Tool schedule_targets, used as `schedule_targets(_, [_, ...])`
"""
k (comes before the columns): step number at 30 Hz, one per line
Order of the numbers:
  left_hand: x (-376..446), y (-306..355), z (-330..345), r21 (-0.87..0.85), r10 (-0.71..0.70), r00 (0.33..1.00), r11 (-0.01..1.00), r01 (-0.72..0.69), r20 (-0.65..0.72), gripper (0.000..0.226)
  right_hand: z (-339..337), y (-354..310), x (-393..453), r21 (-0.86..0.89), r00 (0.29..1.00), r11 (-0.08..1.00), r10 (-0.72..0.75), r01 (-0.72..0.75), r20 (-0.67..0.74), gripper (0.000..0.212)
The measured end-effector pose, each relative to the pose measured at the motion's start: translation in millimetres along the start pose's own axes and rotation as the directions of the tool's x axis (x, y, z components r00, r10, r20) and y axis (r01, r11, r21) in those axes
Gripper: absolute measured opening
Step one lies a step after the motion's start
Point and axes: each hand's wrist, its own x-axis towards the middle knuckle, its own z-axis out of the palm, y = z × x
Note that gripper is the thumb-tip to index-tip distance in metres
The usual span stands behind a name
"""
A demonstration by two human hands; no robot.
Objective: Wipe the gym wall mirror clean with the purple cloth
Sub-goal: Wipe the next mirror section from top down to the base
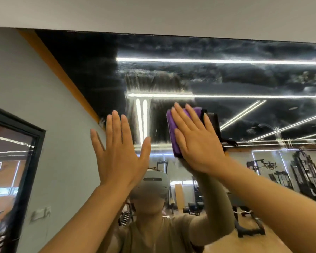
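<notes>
Two hands, both raised toward one wall mirror (pixel 226 79). Right hand (pixel 199 143): fingers straight and close together, palm pressed flat on one purple cloth (pixel 171 123), pinning it against the glass. The cloth is folded, dark-edged, and shows at the left of and above the fingers; its dark reflection shows just to the right of the hand. Left hand (pixel 119 152): fingers straight and spread, thumb out, holding nothing; whether it touches the glass cannot be told. The two hands are near each other but apart.

Mirror surface: one cloudy, smeared band across the upper part, with vertical streaks just above and left of the cloth. Reflected in it: several white ceiling light strips (pixel 217 61), a black ceiling, gym machines (pixel 306 172) at right, one person in a tan shirt wearing one grey headset (pixel 155 181).

One grey wall (pixel 26 79) at left with one orange stripe, one dark-framed window (pixel 13 170), one white wall switch plate (pixel 41 213) below it.
</notes>
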Motion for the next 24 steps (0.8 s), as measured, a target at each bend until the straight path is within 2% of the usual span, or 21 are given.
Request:
schedule_targets(3, [0, 17, -1, -0.062, -0.029, 0.999, 0.998, 0.028, -0.021, 0.082, -23, 30, 65, 0.005, 0.996, 0.996, 0.093, -0.093, 0.015, 0.057])
schedule_targets(6, [0, 29, 0, -0.098, 0.043, 0.998, 0.994, -0.047, -0.04, 0.065, -34, 44, 102, 0.009, 0.993, 0.993, 0.115, -0.116, 0.009, 0.055])
schedule_targets(9, [-1, 29, 0, -0.09, 0.047, 0.999, 0.995, -0.049, -0.019, 0.063, -31, 43, 92, 0.007, 0.997, 0.997, 0.074, -0.074, -0.011, 0.056])
schedule_targets(12, [-1, 29, 0, -0.09, 0.057, 0.997, 0.994, -0.062, -0.051, 0.058, -20, 40, 44, 0.005, 0.999, 1.0, -0.007, 0.008, -0.048, 0.059])
schedule_targets(17, [-2, 36, -1, -0.035, 0.037, 0.999, 0.999, -0.038, -0.026, 0.071, -5, 47, -24, 0.048, 0.991, 0.993, -0.105, 0.109, -0.081, 0.057])
schedule_targets(22, [-1, 52, -5, 0.029, -0.051, 0.998, 0.998, 0.05, 0.021, 0.083, -8, 56, -11, -0.017, 0.982, 0.985, -0.175, 0.174, -0.074, 0.056])
schedule_targets(24, [-2, 60, -6, 0.057, -0.096, 0.994, 0.994, 0.093, 0.045, 0.084, -16, 68, 15, -0.021, 0.992, 0.993, -0.117, 0.116, -0.053, 0.058])
